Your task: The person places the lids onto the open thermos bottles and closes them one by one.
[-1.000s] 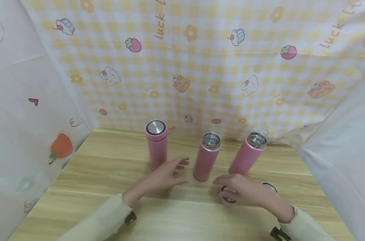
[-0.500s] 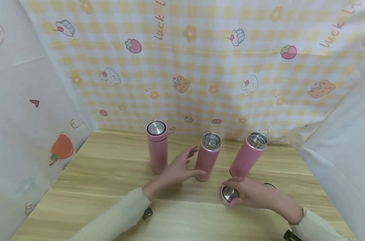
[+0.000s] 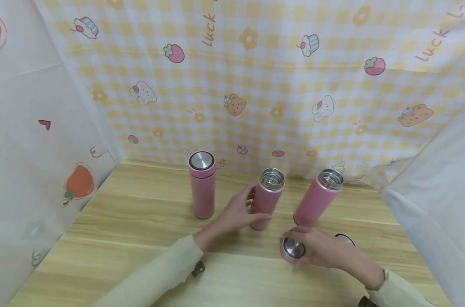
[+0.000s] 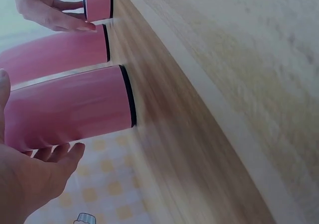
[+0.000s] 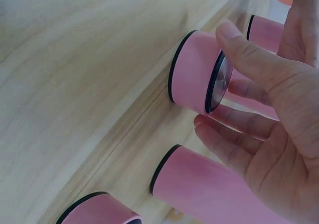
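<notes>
My left hand (image 3: 241, 211) is at the middle pink thermos bottle (image 3: 266, 204), which stands upright without a lid. Its thumb crosses the front and its fingers lie along the left side; in the left wrist view the fingertips are close against the bottle (image 4: 75, 107). My right hand (image 3: 322, 247) is spread around a pink lid (image 3: 293, 249) with a steel top, which sits on the table. In the right wrist view the thumb is over one edge of the lid (image 5: 194, 72), the fingertips beside the opposite edge; no firm grip shows.
A capped pink thermos (image 3: 203, 187) stands left of my left hand. Another lidless thermos (image 3: 318, 198) stands at the right. A second lid (image 3: 345, 238) lies partly hidden behind my right hand. The wooden table (image 3: 140, 221) meets a checked cloth (image 3: 255, 85) at the back.
My left hand has moved right, from between the capped thermos and the middle bottle to around the middle bottle. My right hand has shifted slightly right, uncovering more of the lid. Bottles stay put.
</notes>
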Motion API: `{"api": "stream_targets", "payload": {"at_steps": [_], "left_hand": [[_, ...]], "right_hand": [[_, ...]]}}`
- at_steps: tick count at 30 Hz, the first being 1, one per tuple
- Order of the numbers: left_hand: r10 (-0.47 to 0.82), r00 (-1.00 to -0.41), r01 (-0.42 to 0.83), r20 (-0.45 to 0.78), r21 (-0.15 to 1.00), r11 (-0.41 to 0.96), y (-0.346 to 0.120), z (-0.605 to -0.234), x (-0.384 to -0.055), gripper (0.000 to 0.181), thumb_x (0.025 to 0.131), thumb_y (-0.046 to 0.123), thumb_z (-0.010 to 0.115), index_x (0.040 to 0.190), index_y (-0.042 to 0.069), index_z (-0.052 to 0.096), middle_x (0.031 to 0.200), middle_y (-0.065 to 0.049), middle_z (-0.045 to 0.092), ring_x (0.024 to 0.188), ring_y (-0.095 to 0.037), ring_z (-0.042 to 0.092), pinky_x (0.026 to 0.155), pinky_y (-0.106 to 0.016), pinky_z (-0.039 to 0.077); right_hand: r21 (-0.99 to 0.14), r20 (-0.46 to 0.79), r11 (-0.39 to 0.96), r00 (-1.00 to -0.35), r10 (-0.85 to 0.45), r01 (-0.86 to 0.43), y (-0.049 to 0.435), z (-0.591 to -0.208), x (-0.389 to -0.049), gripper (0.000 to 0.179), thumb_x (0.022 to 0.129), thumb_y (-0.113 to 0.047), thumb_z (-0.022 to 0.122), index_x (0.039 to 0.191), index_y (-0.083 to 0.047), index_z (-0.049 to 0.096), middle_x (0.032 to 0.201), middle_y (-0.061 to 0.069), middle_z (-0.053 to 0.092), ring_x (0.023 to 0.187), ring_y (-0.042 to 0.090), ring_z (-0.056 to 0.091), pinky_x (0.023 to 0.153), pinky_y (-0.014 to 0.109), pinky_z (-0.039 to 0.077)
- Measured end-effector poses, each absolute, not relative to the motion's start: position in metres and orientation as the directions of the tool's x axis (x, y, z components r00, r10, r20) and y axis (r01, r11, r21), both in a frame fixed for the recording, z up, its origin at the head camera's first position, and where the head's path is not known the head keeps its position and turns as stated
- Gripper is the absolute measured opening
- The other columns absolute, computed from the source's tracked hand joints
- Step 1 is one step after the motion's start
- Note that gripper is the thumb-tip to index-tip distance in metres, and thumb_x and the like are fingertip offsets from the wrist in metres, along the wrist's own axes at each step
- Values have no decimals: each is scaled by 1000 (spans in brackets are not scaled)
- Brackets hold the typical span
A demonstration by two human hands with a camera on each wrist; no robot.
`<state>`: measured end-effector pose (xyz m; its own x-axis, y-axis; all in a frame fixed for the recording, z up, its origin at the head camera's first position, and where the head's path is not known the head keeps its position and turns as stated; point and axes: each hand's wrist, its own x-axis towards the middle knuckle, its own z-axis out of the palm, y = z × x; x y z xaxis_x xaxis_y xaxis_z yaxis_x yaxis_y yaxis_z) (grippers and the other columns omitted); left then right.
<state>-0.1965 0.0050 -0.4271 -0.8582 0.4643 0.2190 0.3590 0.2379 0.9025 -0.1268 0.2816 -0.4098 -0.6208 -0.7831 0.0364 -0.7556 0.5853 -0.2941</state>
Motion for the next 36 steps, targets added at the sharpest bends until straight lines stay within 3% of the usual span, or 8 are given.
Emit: {"api": "stream_targets", "payload": {"at_steps": [13,27,36], "left_hand": [[414,-868,375,273,908,186,12,-431,-201,72,84,26,87,144,15,49,137,-4,58,124,-21,56,99,-37,52],[408,-859,397,307,904,156,12,-435,-202,70,84,24,87,143,15,51,134,-3,59,121,-19,58,98,-35,52],[402,-871,377,284,909,175,12,-434,-203,71,83,24,88,143,15,51,134,-2,59,122,-18,57,98,-33,52]], "right_hand": [[-315,45,575,-617,-786,-755,279,-416,-125,60,70,-22,93,122,-7,67,114,4,67,98,15,64,80,32,58],[-314,57,573,-618,-784,-757,279,-414,-123,51,78,-19,89,124,-8,68,115,5,66,98,16,64,77,30,58],[-245,65,582,-612,-788,-775,279,-386,-127,51,83,-22,86,127,-3,67,119,14,62,101,25,63,79,36,60]]}}
